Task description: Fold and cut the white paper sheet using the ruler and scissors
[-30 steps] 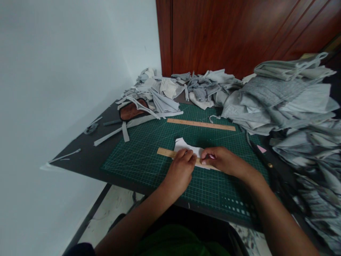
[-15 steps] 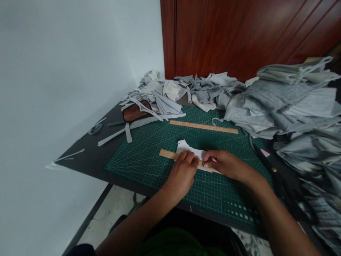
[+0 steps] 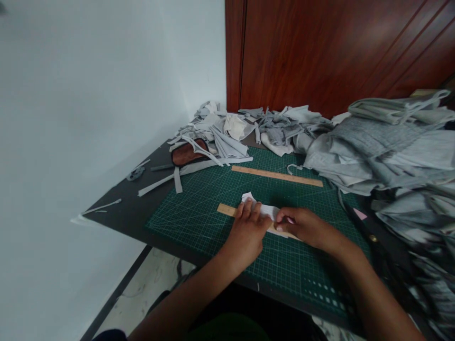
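My left hand lies with its fingers stretched and somewhat spread, pressing down on a wooden ruler and a white piece, paper or cloth. The ruler rests across that piece on a green cutting mat. At the ruler's right part, my right hand is closed in a pinch. A bit of pink shows between its fingers, too small to make out fully. Fingers cover parts of the ruler and of the white piece.
A second wooden ruler lies farther back on the mat. Black-handled scissors and a pink scrap lie at the right. Grey fabric is heaped behind them. Fabric strips and a brown pad sit at back left.
My left hand's fingers have spread out flatter and reach farther over the white piece. My right hand keeps its pinch at the ruler. The whole view has shifted slightly.
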